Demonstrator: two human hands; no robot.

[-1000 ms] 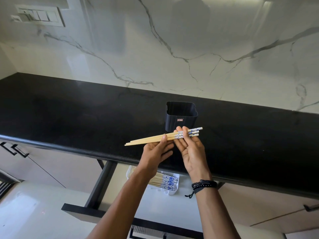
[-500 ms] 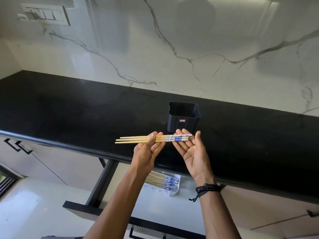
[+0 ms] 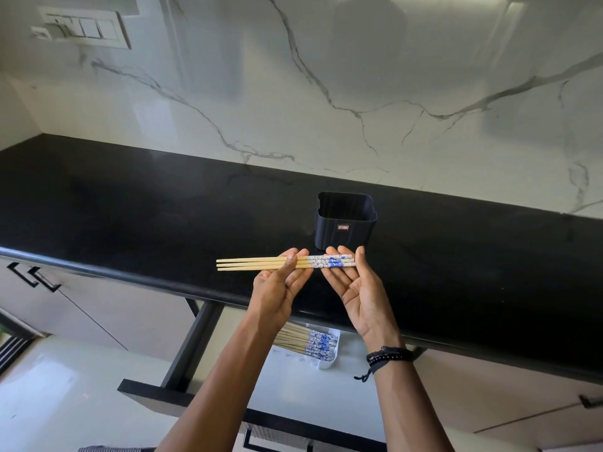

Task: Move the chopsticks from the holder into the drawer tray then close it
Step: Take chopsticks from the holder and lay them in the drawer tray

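Three chopsticks (image 3: pixel 257 264), blue-patterned ends: held level over the black countertop (image 3: pixel 130 207), plain tips toward 9 o'clock.
Left hand (image 3: pixel 280 288): thumb and fingers pinching the shafts near mid-length.
Right hand (image 3: pixel 359 288): palm up, fingers straight, fingertips under the patterned ends.
Black holder (image 3: pixel 346 230): upright on the countertop, 12 o'clock of the hands.
White drawer tray (image 3: pixel 330 363): in the open drawer (image 3: pixel 163 391), 6 o'clock of the hands, containing more chopsticks (image 3: pixel 310 342).

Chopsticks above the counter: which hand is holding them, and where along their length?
The left hand pinches the three chopsticks near mid-length, thumb on top. The right hand, fingers straight, only supports their blue-patterned ends from below.
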